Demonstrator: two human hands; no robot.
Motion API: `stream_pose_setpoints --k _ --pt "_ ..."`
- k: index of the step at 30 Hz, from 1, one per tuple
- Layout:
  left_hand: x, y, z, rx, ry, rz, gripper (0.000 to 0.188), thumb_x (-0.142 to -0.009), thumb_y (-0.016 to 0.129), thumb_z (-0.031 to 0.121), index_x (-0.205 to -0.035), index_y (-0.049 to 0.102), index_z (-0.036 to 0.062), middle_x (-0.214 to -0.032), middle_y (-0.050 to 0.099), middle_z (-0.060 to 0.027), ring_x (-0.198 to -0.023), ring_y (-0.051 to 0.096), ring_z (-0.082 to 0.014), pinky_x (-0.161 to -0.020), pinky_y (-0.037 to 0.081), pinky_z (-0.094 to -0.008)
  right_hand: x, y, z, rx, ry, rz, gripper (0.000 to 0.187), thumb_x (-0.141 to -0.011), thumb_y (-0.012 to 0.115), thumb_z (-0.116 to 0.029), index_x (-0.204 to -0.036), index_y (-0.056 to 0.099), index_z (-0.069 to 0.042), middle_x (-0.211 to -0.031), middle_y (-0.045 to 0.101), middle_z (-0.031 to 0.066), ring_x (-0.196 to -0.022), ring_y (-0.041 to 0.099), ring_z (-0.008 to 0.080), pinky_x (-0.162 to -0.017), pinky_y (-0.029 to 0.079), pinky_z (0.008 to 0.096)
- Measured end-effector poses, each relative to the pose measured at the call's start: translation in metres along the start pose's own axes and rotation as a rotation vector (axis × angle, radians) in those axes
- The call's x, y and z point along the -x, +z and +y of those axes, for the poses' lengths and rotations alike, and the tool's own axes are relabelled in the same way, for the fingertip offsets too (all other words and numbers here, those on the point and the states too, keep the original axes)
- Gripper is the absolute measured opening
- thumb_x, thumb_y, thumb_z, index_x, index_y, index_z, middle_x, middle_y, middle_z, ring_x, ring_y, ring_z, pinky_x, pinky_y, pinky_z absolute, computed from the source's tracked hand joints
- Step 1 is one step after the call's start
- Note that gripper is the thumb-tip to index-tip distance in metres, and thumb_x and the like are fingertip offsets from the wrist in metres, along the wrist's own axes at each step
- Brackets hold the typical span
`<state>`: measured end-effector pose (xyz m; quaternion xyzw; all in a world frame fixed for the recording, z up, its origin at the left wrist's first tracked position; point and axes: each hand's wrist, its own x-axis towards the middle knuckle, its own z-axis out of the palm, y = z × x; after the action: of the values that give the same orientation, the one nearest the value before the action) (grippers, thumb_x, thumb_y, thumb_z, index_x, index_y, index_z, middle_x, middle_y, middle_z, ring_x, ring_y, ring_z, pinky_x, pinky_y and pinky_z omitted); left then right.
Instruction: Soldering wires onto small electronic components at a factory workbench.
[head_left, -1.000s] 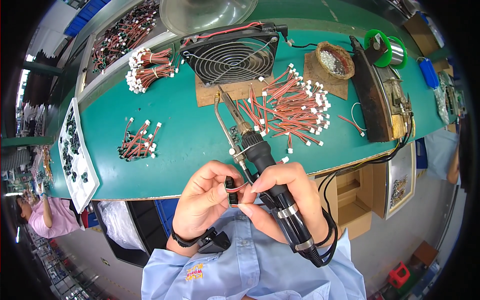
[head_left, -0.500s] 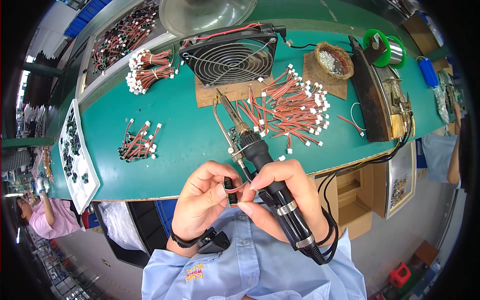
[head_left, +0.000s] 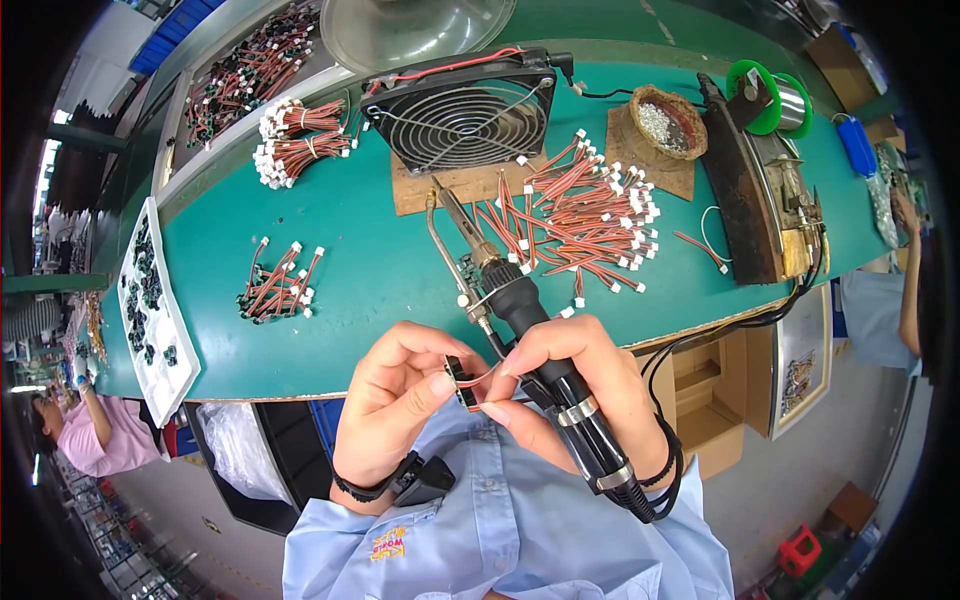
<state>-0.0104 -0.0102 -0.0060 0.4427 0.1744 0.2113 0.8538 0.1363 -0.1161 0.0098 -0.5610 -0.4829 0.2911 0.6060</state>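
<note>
My left hand (head_left: 393,405) pinches a small dark circuit board (head_left: 461,384) between thumb and fingers, just past the bench's near edge. Red and dark wires (head_left: 483,378) run from the board to the fingertips of my right hand (head_left: 600,385), which are closed on them. Lying through that same hand is a black soldering iron (head_left: 518,305) with a metal solder-feed tube clamped along it. Its tip points away from me, toward the fan. The wires' far ends are hidden by my right hand.
Beyond the iron stands a black fan (head_left: 465,125). Wire leads with white connectors (head_left: 590,215) lie in a pile, with finished-looking pieces (head_left: 280,285) at left. A white tray (head_left: 168,385) holds small boards. At right are a solder spool (head_left: 790,105), a bowl (head_left: 690,125) and an iron stand (head_left: 745,190).
The circuit board has turned slightly in my left fingers, its edge now tilted. My left wrist has shifted a little to the left. The soldering iron has barely moved.
</note>
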Motion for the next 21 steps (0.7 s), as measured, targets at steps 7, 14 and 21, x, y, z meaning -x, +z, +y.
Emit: stream_pose_setpoints --k 7,14,21 --pt "0.002 -0.001 0.006 -0.124 -0.029 -0.006 0.02 -0.09 0.052 0.005 -0.108 0.048 -0.0046 -0.097 0.06 -0.0134 -0.09 0.058 -0.0173 -0.081 0.045 -0.0306 0.001 -0.003 0.002 0.056 -0.036 -0.004 0.038 -0.071 0.074 0.0 -0.098 0.047 -0.005 -0.079 0.062 0.0064 -0.073 0.064 0.0141 -0.064 0.05 0.0271" --pt "-0.001 0.001 0.007 -0.085 -0.024 -0.095 0.014 -0.091 0.049 0.004 -0.103 0.047 -0.0043 -0.101 0.06 -0.0161 -0.094 0.058 -0.0179 -0.085 0.044 -0.0305 0.005 -0.003 0.002 0.029 -0.011 0.05 0.036 -0.071 0.072 0.002 -0.1 0.052 -0.005 -0.083 0.062 0.0074 -0.074 0.064 0.0178 -0.063 0.049 0.0286" --pt "-0.006 0.003 0.002 -0.118 0.051 0.123 0.01 -0.091 0.05 0.009 -0.093 0.046 0.0002 -0.098 0.062 -0.0185 -0.093 0.06 -0.02 -0.084 0.045 -0.0326 0.015 -0.012 0.005 0.529 -0.212 0.185 0.042 -0.069 0.077 -0.018 -0.103 0.055 -0.007 -0.082 0.064 0.0051 -0.07 0.061 0.0166 -0.068 0.04 0.0324"
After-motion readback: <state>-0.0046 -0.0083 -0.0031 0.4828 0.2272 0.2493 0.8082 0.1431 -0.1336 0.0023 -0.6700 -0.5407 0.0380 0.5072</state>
